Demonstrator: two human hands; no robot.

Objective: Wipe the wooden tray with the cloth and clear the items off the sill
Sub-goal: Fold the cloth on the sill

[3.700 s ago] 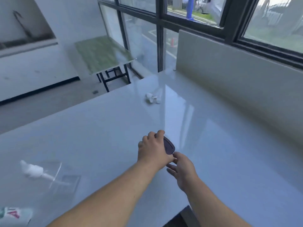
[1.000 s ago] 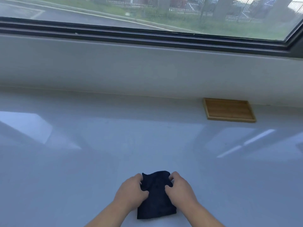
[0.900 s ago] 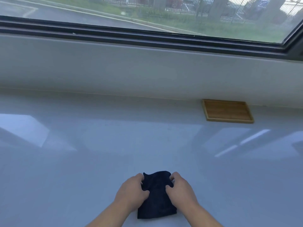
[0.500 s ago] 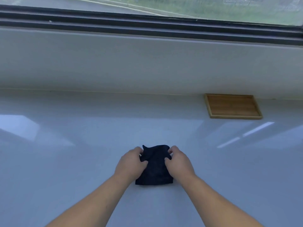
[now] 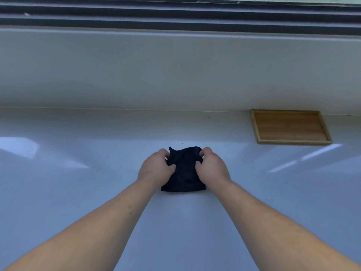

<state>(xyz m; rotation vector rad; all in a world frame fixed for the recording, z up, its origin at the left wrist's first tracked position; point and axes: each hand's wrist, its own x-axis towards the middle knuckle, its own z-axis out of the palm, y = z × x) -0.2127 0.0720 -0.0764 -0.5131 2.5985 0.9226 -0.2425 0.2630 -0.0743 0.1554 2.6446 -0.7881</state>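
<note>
A dark cloth [image 5: 183, 173] lies bunched on the glossy white sill [image 5: 78, 192], in the middle of the view. My left hand [image 5: 155, 169] grips its left edge and my right hand [image 5: 212, 169] grips its right edge, fingers curled into the fabric. The wooden tray [image 5: 289, 127], a shallow rectangle with a raised rim and nothing in it, sits at the back right against the upstand, well apart from both hands.
A pale upstand [image 5: 175, 71] rises behind the sill, with the dark window frame [image 5: 175, 14] above it. Bright window reflections lie on the sill to the left and right of my hands.
My arms have stretched forward and the cloth has moved away from me towards the upstand, with both hands still on it. The view has tilted down, so less window shows.
</note>
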